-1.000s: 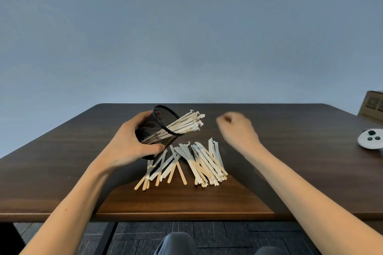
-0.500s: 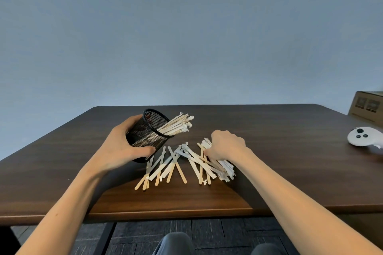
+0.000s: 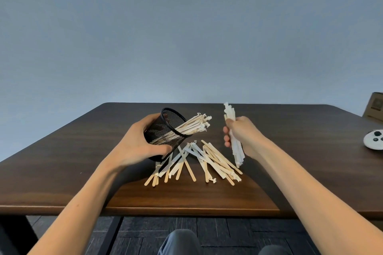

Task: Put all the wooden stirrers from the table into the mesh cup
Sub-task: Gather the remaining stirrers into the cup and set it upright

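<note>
Roughly midway, by the look of it. Nearest the person, a loose fan of wooden stirrers lies on the dark table, some bare wood, some in white paper sleeves, crossing one another; this pile is what remains.

Just behind it, the left hand wraps the mesh cup, thumb on the near wall and fingers curled round the far side. The cup is tilted, mouth up and toward the right, its base near or touching the pile's left edge; which, I cannot tell. A batch of stirrers in the cup already pokes out past the rim.

To the right, the right hand is closed round a held bundle of sleeved stirrers, fingers pressed together around its middle, bundle near upright and clear of the table. It sits beside the cup mouth, not yet in.

Judgement: the crossed pile will need several more grabs; protruding stirrers may crowd the opening.

Farther right, a white controller and a cardboard box stand well apart, obstructing nothing.
</note>
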### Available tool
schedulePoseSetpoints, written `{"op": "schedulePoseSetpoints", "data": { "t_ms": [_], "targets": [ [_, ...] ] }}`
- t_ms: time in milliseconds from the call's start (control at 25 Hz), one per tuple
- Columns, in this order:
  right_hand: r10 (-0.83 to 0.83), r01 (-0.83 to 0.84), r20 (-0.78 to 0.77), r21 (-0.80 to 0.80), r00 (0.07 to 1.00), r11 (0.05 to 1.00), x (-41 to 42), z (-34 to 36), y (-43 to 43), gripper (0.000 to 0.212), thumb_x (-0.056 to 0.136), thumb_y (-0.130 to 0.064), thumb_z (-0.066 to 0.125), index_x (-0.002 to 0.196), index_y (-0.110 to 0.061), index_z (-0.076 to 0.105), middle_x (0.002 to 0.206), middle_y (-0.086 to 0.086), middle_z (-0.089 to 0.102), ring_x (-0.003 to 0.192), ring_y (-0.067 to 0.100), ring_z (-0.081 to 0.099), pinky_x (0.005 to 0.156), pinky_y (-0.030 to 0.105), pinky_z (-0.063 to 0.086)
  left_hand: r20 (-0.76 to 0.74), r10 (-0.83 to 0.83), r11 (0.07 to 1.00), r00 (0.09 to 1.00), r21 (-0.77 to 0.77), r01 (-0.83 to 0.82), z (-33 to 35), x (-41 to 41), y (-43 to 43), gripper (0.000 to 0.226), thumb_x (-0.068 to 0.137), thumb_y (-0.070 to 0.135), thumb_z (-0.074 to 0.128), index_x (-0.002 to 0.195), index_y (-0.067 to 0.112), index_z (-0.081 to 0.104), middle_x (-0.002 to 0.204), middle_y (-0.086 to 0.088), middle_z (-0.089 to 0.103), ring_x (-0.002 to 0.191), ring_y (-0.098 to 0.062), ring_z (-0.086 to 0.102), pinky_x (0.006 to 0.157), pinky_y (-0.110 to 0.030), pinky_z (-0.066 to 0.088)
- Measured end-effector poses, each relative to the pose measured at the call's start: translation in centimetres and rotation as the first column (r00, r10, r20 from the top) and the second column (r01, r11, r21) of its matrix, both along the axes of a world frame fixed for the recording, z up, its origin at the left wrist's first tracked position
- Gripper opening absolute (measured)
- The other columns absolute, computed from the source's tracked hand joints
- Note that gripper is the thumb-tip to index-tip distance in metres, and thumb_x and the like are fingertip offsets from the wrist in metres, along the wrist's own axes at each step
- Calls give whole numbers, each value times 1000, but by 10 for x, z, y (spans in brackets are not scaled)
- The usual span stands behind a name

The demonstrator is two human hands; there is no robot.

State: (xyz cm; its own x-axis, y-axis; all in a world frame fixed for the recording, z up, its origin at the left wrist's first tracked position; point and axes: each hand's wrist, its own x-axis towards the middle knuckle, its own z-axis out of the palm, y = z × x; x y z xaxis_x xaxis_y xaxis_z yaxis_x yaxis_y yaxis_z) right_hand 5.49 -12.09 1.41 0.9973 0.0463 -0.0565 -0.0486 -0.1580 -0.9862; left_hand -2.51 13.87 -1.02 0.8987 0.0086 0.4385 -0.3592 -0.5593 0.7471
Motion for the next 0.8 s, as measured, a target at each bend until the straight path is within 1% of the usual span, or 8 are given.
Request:
{"op": "schedulePoseSetpoints", "data": {
  "t_ms": [80, 200, 280, 440, 520, 600, 680, 800],
  "targets": [
    [-37, 23, 86, 160, 996, 987, -3, 9, 1, 23, 104, -27, 49, 122, -12, 53, 77, 4, 49, 50, 9, 42, 41, 20, 40, 8, -6, 1000, 1000, -3, 6, -1, 1, -2, 74, 57, 26, 86, 126, 37, 62, 116, 13, 76, 107, -5, 72, 93, -25, 55],
    [-58, -4, 300, 200, 952, 980, -7, 16, 2, 19, 100, -36, 56, 99, -17, 56, 67, 2, 41, 45, 9, 33, 39, 21, 31, 8, -11, 1000, 1000, -10, 11, -2, 1, -6, 74, 61, 18, 86, 129, 33, 61, 118, 11, 75, 107, -5, 72, 93, -24, 56],
    [-100, 14, 386, 220, 917, 975, -8, 16, 2, 20, 101, -35, 56, 92, -17, 60, 63, 1, 41, 43, 10, 34, 41, 24, 30, 10, -15, 1000, 1000, -11, 15, -3, 0, -8, 75, 62, 17, 86, 131, 31, 60, 119, 10, 75, 108, -5, 72, 94, -24, 56],
    [-165, 56, 400, 271, 901, 961, -10, 13, 9, 21, 102, -35, 53, 93, -20, 64, 63, 0, 46, 42, 8, 38, 39, 22, 33, 11, -5, 1000, 1000, -20, 5, -4, -2, -5, 76, 64, 16, 87, 135, 27, 59, 120, 11, 74, 109, -3, 71, 94, -20, 54],
    [-206, 85, 393, 304, 896, 949, -10, 13, 11, 17, 100, -35, 55, 93, -21, 62, 61, -1, 42, 42, 7, 34, 38, 21, 30, 12, -2, 1000, 1000, -11, 2, -4, -2, -4, 78, 64, 17, 87, 137, 24, 59, 122, 11, 73, 110, -4, 70, 94, -21, 54],
    [-234, 108, 409, 308, 882, 945, -11, 8, 13, 14, 99, -33, 58, 90, -23, 60, 59, -1, 44, 41, 7, 36, 39, 21, 33, 17, 0, 1000, 1000, -10, 0, -5, -2, -3, 80, 64, 18, 87, 138, 24, 59, 122, 10, 73, 110, -5, 70, 95, -24, 55],
    [-230, 133, 428, 245, 874, 960, -11, -5, 16, 18, 99, -33, 59, 91, -17, 62, 58, -1, 47, 39, 8, 40, 39, 23, 37, 22, 5, 1000, 1000, -16, -5, -4, -3, -3, 78, 63, 18, 86, 136, 25, 59, 120, 10, 74, 109, -4, 71, 95, -23, 55],
    [-227, 130, 428, 243, 875, 961, -11, -6, 18, 29, 100, -36, 57, 94, -8, 64, 58, 0, 47, 40, 8, 39, 39, 23, 32, 27, 3, 1000, 1000, -23, -3, -4, -4, -5, 75, 64, 16, 86, 132, 31, 59, 119, 11, 74, 107, -2, 71, 92, -20, 55]
  ]
}}
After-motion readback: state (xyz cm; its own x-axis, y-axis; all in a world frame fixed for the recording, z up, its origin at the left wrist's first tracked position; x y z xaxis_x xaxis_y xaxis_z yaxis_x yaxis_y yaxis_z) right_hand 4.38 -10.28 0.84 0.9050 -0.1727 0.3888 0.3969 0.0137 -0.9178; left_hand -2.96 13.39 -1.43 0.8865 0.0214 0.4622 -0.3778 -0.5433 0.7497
